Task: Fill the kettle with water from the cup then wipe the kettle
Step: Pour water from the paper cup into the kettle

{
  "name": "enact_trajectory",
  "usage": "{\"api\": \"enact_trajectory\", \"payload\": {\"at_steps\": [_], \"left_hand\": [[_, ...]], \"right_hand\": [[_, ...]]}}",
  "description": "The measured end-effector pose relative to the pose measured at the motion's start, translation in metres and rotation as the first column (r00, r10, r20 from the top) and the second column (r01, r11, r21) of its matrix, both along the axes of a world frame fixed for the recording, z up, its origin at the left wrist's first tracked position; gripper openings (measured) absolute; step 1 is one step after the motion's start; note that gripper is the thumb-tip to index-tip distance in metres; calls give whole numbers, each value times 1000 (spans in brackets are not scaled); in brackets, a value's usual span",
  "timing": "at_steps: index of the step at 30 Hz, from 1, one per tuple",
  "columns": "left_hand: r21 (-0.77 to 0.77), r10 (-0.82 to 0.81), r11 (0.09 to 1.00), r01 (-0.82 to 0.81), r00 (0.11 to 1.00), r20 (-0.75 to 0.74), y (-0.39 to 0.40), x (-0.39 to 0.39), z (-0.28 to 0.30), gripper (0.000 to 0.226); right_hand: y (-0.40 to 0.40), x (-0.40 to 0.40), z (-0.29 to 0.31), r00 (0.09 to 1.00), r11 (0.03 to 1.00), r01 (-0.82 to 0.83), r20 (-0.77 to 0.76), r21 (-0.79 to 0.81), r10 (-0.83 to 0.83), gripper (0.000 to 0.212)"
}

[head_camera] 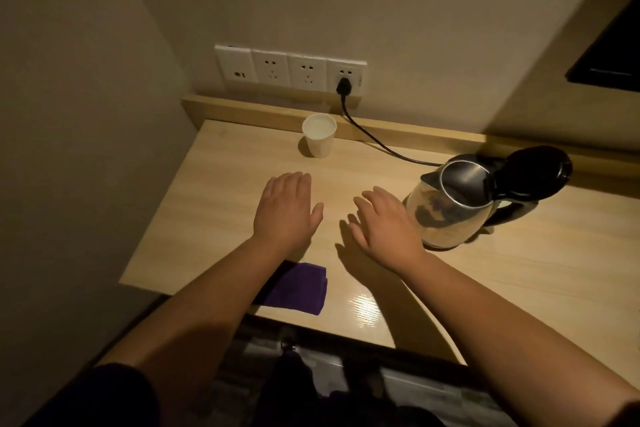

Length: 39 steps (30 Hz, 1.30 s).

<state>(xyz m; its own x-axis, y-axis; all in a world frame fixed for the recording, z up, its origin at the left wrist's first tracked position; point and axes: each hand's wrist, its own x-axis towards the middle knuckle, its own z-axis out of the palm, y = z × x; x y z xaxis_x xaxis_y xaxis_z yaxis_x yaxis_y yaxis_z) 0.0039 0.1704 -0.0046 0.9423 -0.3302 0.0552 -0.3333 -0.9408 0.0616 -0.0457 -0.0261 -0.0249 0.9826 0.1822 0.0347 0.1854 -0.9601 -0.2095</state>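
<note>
A white paper cup (319, 135) holding water stands at the back of the wooden table (519, 281), near the wall. A glass kettle (446, 211) with a steel rim and black handle stands on the right, its black lid (535, 170) flipped open. A folded purple cloth (298, 288) lies near the front edge, partly hidden under my left forearm. My left hand (285, 208) hovers flat, palm down, over the table's middle, below the cup. My right hand (384, 222) is spread palm down just left of the kettle, apart from it. Both hands hold nothing.
A row of white wall sockets (289, 69) sits above the table's back ledge. A black plug and cord (374, 139) run from the rightmost socket across the table to the kettle. A wall closes the left side. A dark frame (609, 55) hangs at the upper right.
</note>
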Motion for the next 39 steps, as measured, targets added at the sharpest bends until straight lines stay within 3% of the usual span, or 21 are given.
{"api": "enact_trajectory", "payload": {"at_steps": [4,7,13,22,30,39], "left_hand": [[-66,22,998,-23,1000,-10,16,29,-12,60],[-147,41,988,-47,998,-40,21,52,-24,61],[-378,42,919,-114,980,-194,26,109,-52,66],[-666,-95,708,-234,904,-418,2,175,-99,86],[-739,-52,521,-428,848,-528,-23,202,-114,106],[-760,-11,507,-407,879,-477,-32,206,-117,88]], "right_hand": [[17,20,-24,994,998,46,-99,-34,-49,53],[30,22,-46,962,983,178,-205,-37,-181,58],[52,31,-80,895,929,359,-250,-92,-371,68],[56,40,-111,865,902,409,-254,-139,-432,75],[55,39,-117,871,897,421,-217,-132,-441,72],[54,39,-118,877,896,431,-188,-102,-443,70]]}}
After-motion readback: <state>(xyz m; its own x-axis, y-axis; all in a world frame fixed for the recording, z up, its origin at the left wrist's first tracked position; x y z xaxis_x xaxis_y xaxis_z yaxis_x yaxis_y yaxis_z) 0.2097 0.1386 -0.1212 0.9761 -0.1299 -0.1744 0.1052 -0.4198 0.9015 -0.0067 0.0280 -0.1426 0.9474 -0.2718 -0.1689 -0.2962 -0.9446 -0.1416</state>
